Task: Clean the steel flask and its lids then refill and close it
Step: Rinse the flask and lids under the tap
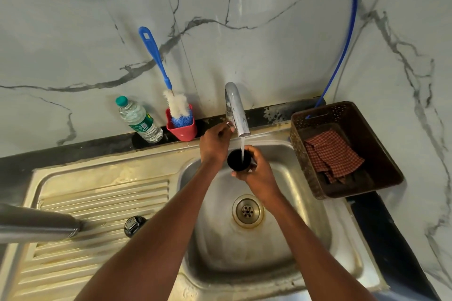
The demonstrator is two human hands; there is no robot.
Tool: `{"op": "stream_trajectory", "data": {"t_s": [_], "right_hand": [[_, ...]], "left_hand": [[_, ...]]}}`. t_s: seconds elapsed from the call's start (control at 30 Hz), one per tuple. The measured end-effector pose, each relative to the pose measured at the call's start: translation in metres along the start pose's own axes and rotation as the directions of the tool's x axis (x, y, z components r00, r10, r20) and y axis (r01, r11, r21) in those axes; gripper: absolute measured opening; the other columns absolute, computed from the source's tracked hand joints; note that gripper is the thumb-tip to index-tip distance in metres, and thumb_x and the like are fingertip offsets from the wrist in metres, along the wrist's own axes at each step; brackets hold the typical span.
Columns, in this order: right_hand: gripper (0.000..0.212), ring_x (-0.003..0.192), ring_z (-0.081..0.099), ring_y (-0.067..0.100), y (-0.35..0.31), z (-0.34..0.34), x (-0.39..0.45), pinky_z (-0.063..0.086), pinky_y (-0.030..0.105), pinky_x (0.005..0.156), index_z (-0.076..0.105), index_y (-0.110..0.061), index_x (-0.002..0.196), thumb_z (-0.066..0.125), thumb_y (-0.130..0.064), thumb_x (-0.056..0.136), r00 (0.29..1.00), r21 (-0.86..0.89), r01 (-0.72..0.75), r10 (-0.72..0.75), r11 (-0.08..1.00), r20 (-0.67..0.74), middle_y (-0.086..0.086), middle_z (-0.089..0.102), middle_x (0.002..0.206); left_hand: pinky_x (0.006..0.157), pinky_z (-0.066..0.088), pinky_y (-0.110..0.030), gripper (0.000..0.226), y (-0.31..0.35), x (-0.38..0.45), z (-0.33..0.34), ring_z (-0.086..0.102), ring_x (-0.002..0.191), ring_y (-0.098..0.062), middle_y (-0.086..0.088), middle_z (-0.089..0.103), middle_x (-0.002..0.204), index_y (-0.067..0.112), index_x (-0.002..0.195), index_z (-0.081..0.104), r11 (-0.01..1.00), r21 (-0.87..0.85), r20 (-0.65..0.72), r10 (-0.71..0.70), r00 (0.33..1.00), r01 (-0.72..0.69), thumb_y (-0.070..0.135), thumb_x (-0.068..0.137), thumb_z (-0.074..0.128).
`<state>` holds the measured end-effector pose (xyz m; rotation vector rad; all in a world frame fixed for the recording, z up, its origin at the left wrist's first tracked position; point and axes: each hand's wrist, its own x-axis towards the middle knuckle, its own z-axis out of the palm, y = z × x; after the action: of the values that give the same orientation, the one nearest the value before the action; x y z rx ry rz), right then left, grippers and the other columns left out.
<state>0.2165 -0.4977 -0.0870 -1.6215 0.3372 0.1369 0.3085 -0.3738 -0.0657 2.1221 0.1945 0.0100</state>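
Black cup lid [239, 160] upright, mouth up, water streaming in.

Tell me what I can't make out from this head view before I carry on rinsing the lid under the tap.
- Steel flask: cut off by the left edge and blurred; its mouth and contents are out of view.
- Black cup lid: the inside is dark, so the water level cannot be read.
- Left hand: its fingertips are at the tap, but the handle is hidden.
- Small black lid: partly covered by the left forearm.
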Motion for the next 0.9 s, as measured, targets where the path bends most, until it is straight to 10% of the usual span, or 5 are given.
{"op": "stream_trajectory", "data": {"t_s": [0.53,0.9], "right_hand": [[0.073,0.119,0.064,0.020,0.015,-0.014,0.006,0.059,0.028,0.091,0.064,-0.029,0.123,0.083,0.015,0.069,0.997,0.072,-0.053,0.048,0.996,0.064,-0.002,0.068,0.125],[0.074,0.120,0.064,0.016,0.015,-0.018,0.019,0.055,0.026,0.095,0.062,-0.020,0.136,0.084,0.011,0.072,0.967,-0.005,-0.118,0.116,0.993,0.225,0.000,0.069,0.127]], "left_hand": [[0.099,0.057,-0.038,0.042,-0.012,0.008,-0.014,0.069,0.115,-0.016,0.005,0.073,0.129,0.029,0.147,0.059,0.988,0.120,0.148,0.076,0.986,-0.094,0.024,0.105,0.058],[0.095,0.045,-0.014,0.060,-0.017,0.007,-0.034,0.059,0.130,-0.006,0.004,0.065,0.142,0.026,0.155,0.048,0.996,0.031,0.249,0.071,0.966,-0.081,0.001,0.101,0.057]]}}
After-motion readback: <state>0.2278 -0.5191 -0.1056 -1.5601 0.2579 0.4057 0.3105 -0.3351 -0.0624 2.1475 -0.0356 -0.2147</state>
